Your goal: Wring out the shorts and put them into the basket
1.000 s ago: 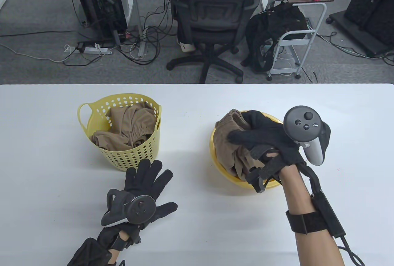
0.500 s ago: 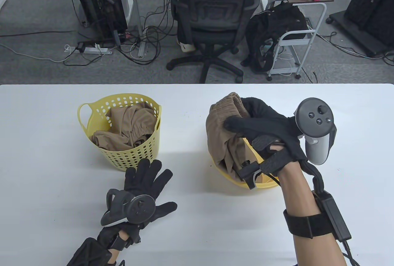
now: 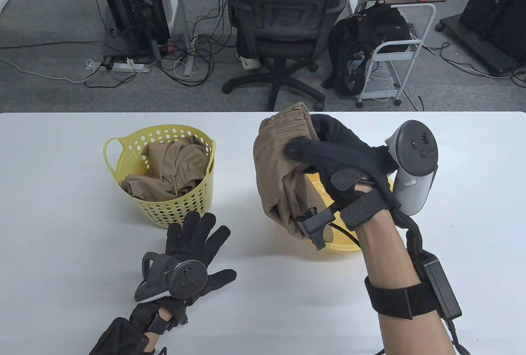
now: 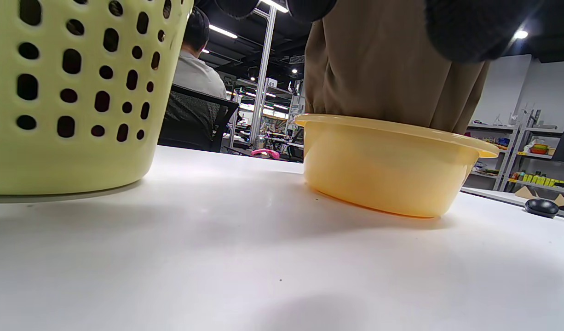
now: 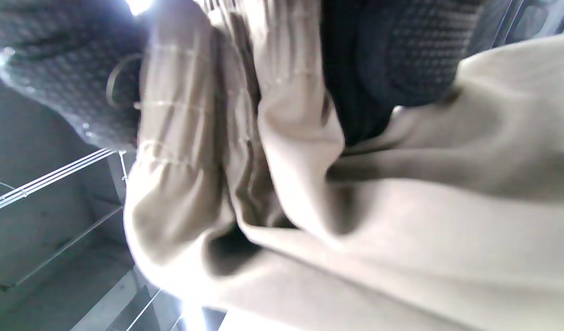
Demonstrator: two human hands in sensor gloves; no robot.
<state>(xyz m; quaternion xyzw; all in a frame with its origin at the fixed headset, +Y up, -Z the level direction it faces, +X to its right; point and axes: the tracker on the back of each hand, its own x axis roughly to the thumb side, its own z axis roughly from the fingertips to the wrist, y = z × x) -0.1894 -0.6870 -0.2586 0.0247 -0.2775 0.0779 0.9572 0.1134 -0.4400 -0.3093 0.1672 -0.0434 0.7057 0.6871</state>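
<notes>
Gripping tan shorts (image 3: 279,178): right hand (image 3: 345,162) fingers (image 3: 302,151) curled round waistband.
Shorts now lifted higher, hem barely inside yellow basin (image 3: 349,244); wringing pending. Left hand (image 3: 191,256) flat, fingers spread on bench (image 3: 61,248) near basket (image 3: 164,203).

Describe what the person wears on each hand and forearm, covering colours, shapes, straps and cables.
Both hands wear black knitted gloves. The left hand carries a dark grey, ring-shaped tracker on its back. The right hand has a grey and white controller-like tracker with round buttons, black straps, a small black camera module at the wrist, a black forearm band and a cabled black box.
</notes>
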